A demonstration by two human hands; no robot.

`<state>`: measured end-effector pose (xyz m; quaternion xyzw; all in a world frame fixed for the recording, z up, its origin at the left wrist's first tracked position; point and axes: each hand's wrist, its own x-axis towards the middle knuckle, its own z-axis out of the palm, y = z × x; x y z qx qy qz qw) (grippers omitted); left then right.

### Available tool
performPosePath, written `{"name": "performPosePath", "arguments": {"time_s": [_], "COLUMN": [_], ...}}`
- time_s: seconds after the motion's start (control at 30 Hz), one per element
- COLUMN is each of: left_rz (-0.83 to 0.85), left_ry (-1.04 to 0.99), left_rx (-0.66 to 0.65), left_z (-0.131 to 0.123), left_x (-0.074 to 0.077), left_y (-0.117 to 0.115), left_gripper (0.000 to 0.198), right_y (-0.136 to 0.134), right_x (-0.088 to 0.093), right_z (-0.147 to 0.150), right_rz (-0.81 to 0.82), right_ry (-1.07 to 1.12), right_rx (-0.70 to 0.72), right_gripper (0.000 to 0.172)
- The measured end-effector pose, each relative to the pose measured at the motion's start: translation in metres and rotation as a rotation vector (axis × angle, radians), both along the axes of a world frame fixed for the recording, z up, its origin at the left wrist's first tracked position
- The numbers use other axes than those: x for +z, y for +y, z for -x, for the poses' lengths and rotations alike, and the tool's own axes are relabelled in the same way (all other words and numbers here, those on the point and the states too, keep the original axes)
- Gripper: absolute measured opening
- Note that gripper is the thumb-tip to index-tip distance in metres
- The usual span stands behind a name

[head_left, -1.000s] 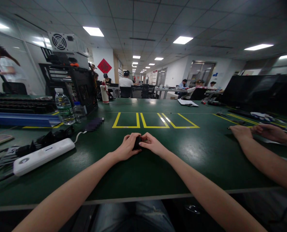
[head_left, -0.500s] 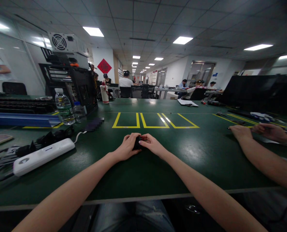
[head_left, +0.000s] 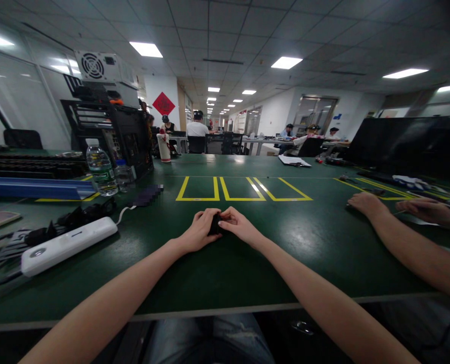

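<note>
The left hand [head_left: 200, 231] is curled around a black object [head_left: 215, 226] (its shape is mostly hidden by the fingers). The right hand [head_left: 240, 226] holds the object's right side, with thumb and fingertips close together. The object is at the worktop [head_left: 225, 278], nearer than the yellow tape [head_left: 243, 199].

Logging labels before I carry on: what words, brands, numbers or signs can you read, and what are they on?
No text reads with certainty.
Green label on the bottle: pale lettering, too blurred to read.
Red diamond sign in the background: too small to read.
Black object between left hand and right hand: no lettering shows.
</note>
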<state>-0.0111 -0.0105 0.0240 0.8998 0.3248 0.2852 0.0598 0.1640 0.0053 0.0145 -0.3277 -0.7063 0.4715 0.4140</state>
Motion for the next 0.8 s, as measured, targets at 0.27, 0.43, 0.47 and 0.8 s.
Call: {"name": "performPosePath", "arguments": {"time_s": [0.27, 0.43, 0.47, 0.8], "left_rz": [0.008, -0.018, -0.023, -0.016], "left_ry": [-0.002, -0.015, -0.019, -0.018], "left_rx": [0.002, 0.022, 0.027, 0.021], "left_z": [0.0, -0.002, -0.002, -0.002], "left_x": [-0.003, -0.01, -0.011, -0.011], "left_y": [0.002, 0.007, 0.008, 0.009], "left_gripper": [0.053, 0.054, 0.054, 0.054], "right_y": [0.001, -0.001, -0.002, -0.004], "right_x": [-0.001, 0.0, 0.001, 0.005], "right_z": [-0.003, -0.003, -0.002, 0.0], "right_rz": [0.052, 0.012, 0.008, 0.099], "right_ry": [-0.048, -0.027, -0.023, -0.061], "right_rx": [0.012, 0.05, 0.041, -0.057], "right_gripper": [0.029, 0.032, 0.029, 0.028]}}
